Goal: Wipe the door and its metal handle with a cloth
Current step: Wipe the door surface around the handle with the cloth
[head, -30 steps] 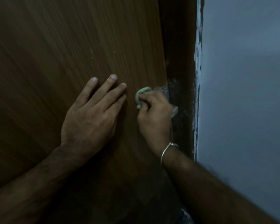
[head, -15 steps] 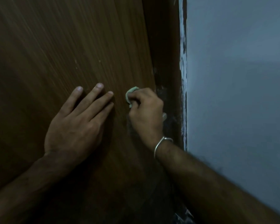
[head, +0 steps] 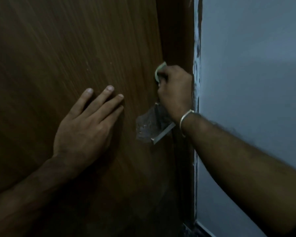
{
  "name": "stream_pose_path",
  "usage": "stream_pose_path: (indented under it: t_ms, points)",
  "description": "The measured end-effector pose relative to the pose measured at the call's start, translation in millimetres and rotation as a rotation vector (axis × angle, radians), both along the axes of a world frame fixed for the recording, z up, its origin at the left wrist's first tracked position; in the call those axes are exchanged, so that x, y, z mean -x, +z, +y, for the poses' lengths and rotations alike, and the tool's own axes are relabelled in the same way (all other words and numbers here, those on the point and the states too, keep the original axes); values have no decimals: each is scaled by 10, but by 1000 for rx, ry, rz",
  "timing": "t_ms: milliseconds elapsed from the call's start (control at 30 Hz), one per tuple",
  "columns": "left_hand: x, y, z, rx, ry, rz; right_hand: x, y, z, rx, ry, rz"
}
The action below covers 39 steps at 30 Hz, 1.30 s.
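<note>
A brown wood-grain door (head: 58, 57) fills the left of the head view. My left hand (head: 85, 127) lies flat on it with straight fingers. My right hand (head: 174, 89) grips a small pale green cloth (head: 159, 71) against the door's right edge, above the handle. The metal handle (head: 154, 127), partly covered in crinkled plastic film, juts out just below my right wrist, which wears a metal bangle. Most of the cloth is hidden inside my fist.
A dark door frame (head: 178, 31) runs down beside the door edge. A grey-blue wall (head: 246, 74) with rough paint along its border fills the right side. The scene is dim.
My right hand with the cloth has moved up along the door edge, uncovering the handle below it. My left hand stays pressed flat on the door.
</note>
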<state>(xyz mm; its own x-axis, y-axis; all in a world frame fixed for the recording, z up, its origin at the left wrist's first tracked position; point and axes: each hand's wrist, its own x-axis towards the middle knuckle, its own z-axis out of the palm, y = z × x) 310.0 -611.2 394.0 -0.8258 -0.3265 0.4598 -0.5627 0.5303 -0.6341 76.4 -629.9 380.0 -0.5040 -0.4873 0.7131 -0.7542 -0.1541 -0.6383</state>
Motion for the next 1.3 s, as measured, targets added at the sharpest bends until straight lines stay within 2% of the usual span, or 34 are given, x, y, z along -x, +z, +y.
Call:
stream_pose_path:
  t_ms: [67,200,333,467,633,833,1000,1100,1300]
  points:
    - [-8,-14,-9,0,-11,12,14,-9,5,12,10,87]
    - [-25,-23,19,-11,7,24,1,-322,189,-178,75,177]
    - [-19,-3,-24,-1,-15,22,137,-236,123,-149,109,48]
    - [-20,-60,-30,7,-1,38,168,-534,316,-286,240,54]
    - [4,-19,-9,-18,8,46,257,-397,141,-204,270,-228]
    - [78,-44,18,-54,48,43,187,-820,228,-219,316,-372]
    - [208,-72,6,-59,32,85,220,-613,189,-217,276,-265]
    - [356,-113,-28,-80,33,84,181,-758,271,-240,261,-159]
    - [592,-165,-58,-140,38,3,159,-663,201,-277,190,-160]
